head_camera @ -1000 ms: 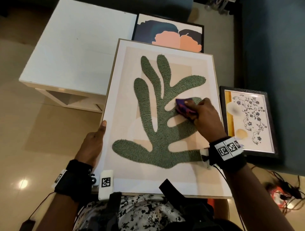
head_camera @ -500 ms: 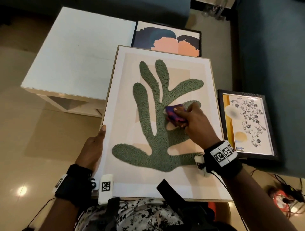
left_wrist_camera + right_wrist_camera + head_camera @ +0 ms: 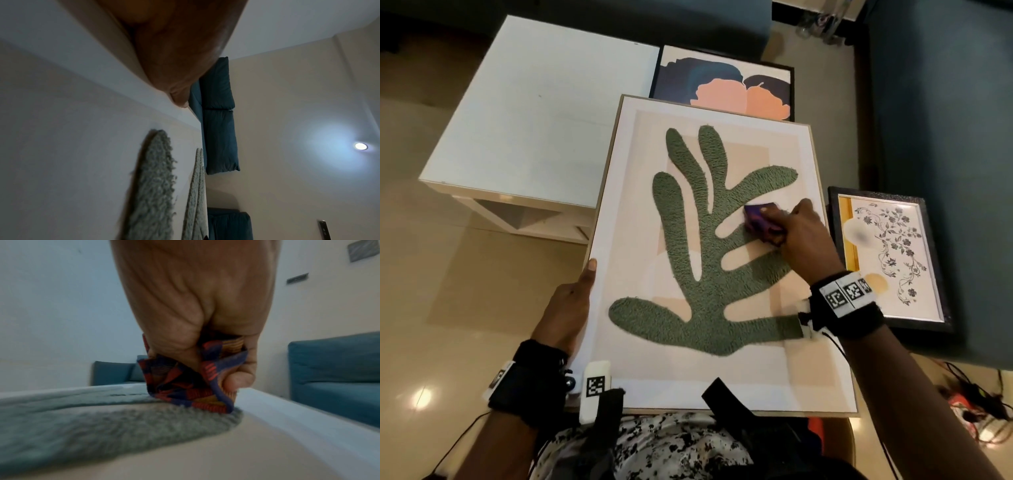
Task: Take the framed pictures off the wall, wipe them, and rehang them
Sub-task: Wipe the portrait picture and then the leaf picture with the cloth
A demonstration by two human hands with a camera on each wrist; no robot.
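Observation:
A large light-framed picture [image 3: 619,212] with a green tufted leaf shape [image 3: 698,274] lies flat across my lap. My left hand [image 3: 571,301] holds its left edge, thumb along the frame's top face, the other fingers hidden underneath. My right hand [image 3: 801,236] grips a bunched purple, red and orange patterned cloth [image 3: 760,219] and presses it on a right-hand lobe of the leaf. In the right wrist view the cloth [image 3: 191,386] sits crumpled under the curled fingers [image 3: 236,376], close to the frame's right rim [image 3: 298,415]. The left wrist view shows my thumb [image 3: 174,56] along the frame.
A black-framed abstract picture [image 3: 722,85] leans beyond the far edge. A dark-framed floral picture [image 3: 887,257] rests against the teal sofa [image 3: 945,120] at right. A white low table [image 3: 544,113] stands at left on the tiled floor. Cables [image 3: 979,407] lie at lower right.
My right hand slid the cloth left toward the leaf's middle, then back right to the lobe near the frame's right side. The left hand kept its hold on the left edge.

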